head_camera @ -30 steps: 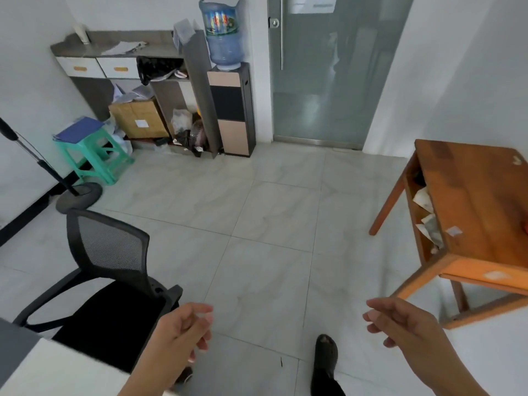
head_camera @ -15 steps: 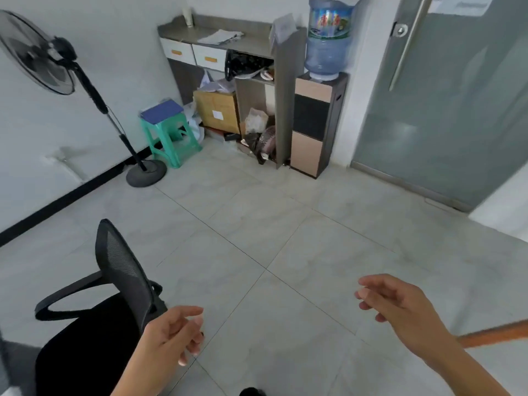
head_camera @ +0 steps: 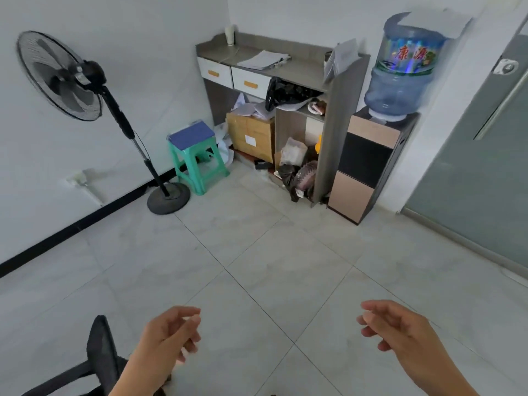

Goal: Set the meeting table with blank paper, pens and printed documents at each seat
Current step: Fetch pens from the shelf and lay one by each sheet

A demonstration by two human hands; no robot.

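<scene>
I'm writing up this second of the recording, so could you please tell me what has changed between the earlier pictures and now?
The view has swung left: the wooden table on the right has left the frame, the standing fan has come in, and the cabinet and water dispenser appear nearer. The office chair has slid to the lower left edge. Nothing was picked up or let go: the left hand and right hand stay empty and loosely curled.

I can read only one text from here. The label on the blue water bottle, which stands upside down on the dispenser, carries two large red Chinese characters, 康源. The smaller print on this label is too blurred for me. The white sticker on the cardboard box shows no readable letters.
</scene>
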